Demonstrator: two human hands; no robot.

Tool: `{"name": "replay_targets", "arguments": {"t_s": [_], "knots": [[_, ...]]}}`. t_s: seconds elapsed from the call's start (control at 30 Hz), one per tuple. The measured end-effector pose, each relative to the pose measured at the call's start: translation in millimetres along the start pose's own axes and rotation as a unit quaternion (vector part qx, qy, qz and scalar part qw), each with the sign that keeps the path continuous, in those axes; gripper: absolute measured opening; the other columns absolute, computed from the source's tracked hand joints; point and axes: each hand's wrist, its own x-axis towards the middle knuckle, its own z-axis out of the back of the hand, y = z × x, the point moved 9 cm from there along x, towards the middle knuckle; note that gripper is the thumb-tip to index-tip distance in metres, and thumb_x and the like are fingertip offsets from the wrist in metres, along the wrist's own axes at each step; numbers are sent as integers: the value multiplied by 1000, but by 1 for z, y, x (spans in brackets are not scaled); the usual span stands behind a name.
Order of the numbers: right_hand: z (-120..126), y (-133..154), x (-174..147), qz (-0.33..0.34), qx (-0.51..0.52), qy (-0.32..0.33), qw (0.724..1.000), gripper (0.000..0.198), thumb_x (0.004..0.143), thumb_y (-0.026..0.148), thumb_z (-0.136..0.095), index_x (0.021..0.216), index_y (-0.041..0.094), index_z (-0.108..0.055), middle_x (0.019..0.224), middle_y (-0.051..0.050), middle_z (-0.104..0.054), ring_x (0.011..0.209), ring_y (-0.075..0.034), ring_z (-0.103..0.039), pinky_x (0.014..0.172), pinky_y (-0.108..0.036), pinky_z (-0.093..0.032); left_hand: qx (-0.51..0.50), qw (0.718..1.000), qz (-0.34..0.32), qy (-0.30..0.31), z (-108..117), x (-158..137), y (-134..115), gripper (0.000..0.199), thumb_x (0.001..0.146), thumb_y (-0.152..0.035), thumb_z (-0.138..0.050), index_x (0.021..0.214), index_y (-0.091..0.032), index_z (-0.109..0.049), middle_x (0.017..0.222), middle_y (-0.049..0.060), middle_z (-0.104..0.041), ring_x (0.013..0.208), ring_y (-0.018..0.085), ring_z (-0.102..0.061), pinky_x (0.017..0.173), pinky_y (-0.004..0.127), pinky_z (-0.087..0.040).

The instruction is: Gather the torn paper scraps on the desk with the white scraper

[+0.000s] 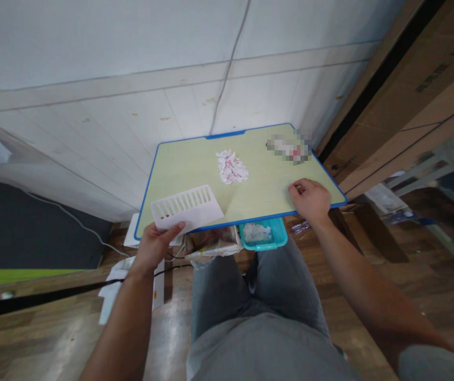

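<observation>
A pale green, blue-edged bench point(266, 182) stands against a white wall point(111, 121), beside brown cardboard point(413, 90), above a wood-look floor point(175, 317). White scraps point(232, 167) lie mid-bench. At its left front, the left hand point(156, 244) pinches a slotted white card point(203, 214). The right hand's point(312, 201) fingers curl narrowly at the right front; whether they hold anything cannot be told. A teal basket point(278, 233) sits below the front edge.

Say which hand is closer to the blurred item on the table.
Right. Your right hand is on the near side of the item, apart from it; your left hand is farther, at the near-left corner of the table.
</observation>
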Motion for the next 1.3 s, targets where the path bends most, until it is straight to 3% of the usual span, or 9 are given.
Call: {"name": "replay_targets", "arguments": {"t_s": [0.13,0.33,0.5,0.83,1.07,1.2,1.3], "knots": [[-1,-1,-1,4,-2,-3,1000,33,99,40,-58,99,20,-85,90,-13,-82,90,-31,-72,81,-40,-49,2,1000,6,16,-2,-1,0,84,45,-77,-111,101,-19,-90,120,18,-89,117,44,-85,109,57,-69],[-1,-1,0,4,-7,-7,1000,32,99,39,-59,99,20,-85,91,-13,-82,90,-31,-71,81,-39,-49,-11,1000,-9,-17,3,0,1,78,51,-73,-110,102,-18,-89,127,18,-88,125,43,-83,114,53,-67],[-2,0,2,-7,-14,4,1000,32,99,38,-59,100,20,-86,94,-14,-84,90,-31,-72,80,-39,-49,-10,1000,-23,8,1,2,1,79,56,-70,-110,110,-17,-90,130,20,-87,127,44,-83,115,55,-66],[-5,-2,6,-26,-36,14,999,36,102,39,-57,107,20,-88,106,-16,-88,94,-32,-76,80,-39,-51,-41,999,-35,7,0,8,1,79,49,-63,-111,108,-16,-89,128,21,-87,125,43,-83,112,52,-68],[-9,3,11,-39,-52,66,996,36,105,39,-58,117,21,-86,115,-17,-89,107,-33,-81,84,-39,-52,-72,996,-35,33,-8,5,-13,82,43,-59,-113,106,-14,-89,125,22,-88,120,41,-85,113,51,-67],[-12,13,17,-34,-81,119,989,40,108,39,-54,127,19,-83,121,-20,-88,113,-35,-82,88,-40,-54,-83,995,-60,11,-5,7,-20,84,41,-60,-111,107,-13,-88,123,22,-88,120,41,-85,115,52,-65],[-18,24,22,-34,-111,174,978,50,112,42,-48,133,14,-82,130,-25,-86,120,-36,-82,90,-41,-56,-77,993,-88,-27,-2,13,-26,75,49,-57,-108,107,-14,-87,124,21,-88,124,40,-84,117,53,-64]]}}
